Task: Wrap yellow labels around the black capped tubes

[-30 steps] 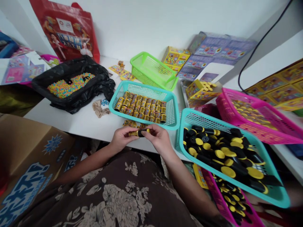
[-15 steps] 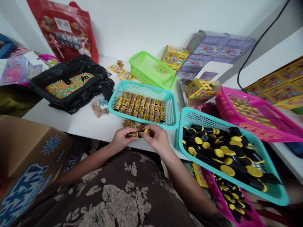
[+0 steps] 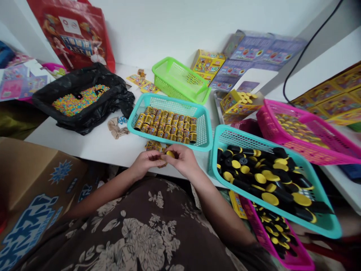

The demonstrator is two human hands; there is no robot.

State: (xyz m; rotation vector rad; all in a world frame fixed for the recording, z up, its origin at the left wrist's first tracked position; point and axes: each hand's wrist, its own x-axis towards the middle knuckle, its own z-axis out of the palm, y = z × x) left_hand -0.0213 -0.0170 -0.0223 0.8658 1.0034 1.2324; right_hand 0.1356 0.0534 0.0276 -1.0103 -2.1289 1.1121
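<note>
Near the table's front edge, my left hand (image 3: 147, 162) and my right hand (image 3: 182, 160) meet around a small black canister with a yellow cap (image 3: 170, 154). Fingers of both hands close on it and hide most of its body. Just behind them, patterned wrappers (image 3: 154, 146) lie on the table. Beyond these stands a turquoise basket (image 3: 203, 130) with rows of small wrapped canisters (image 3: 166, 126). To the right, a second turquoise basket (image 3: 324, 222) holds many black canisters with yellow caps (image 3: 270, 175).
A black bag (image 3: 93, 75) of colourful candies stands at left by a red bag (image 3: 81, 37). Behind are a green basket (image 3: 180, 77) and yellow and purple boxes (image 3: 254, 49). Pink baskets (image 3: 299, 113) flank the right side; a cardboard box (image 3: 36, 162) is at lower left.
My hands have drawn closer together around the canister, which has turned and is more hidden by my fingers. The whole view has shifted slightly.
</note>
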